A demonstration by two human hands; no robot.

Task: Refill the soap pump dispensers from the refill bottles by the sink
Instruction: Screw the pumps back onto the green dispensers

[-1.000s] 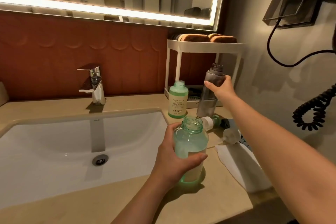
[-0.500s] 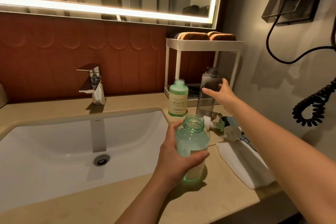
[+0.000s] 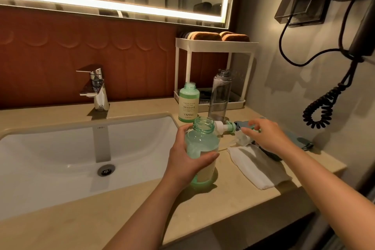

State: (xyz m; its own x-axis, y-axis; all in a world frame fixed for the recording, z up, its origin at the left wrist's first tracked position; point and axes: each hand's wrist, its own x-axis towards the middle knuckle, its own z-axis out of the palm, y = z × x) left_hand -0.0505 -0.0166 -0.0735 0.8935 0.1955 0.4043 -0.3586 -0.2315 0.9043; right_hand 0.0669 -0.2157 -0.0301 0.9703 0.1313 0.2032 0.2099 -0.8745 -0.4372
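Beige stone table (image 3: 101,209): carrying every bottle, just right of the white basin (image 3: 60,148).
Wide green translucent bottle (image 3: 203,146): standing uncapped near the table's front edge and holding plenty of liquid.
Tall smoky-grey clear bottle (image 3: 219,97): standing open further back and looking nearly empty, so probably still waiting for soap.
Small green labelled bottle (image 3: 188,105): standing open beside the grey one, with liquid showing up to the neck, so seemingly filled.
Left hand (image 3: 188,160): fingers wrapping round the wide bottle and steadying it upright.
Right hand (image 3: 265,136): hovering over the pump heads with fingers loosely spread, apparently grasping nothing.
Green-and-white pump head (image 3: 225,128) and white pump head (image 3: 242,139): lying on the table off their bottles, so refitting is looking outstanding.
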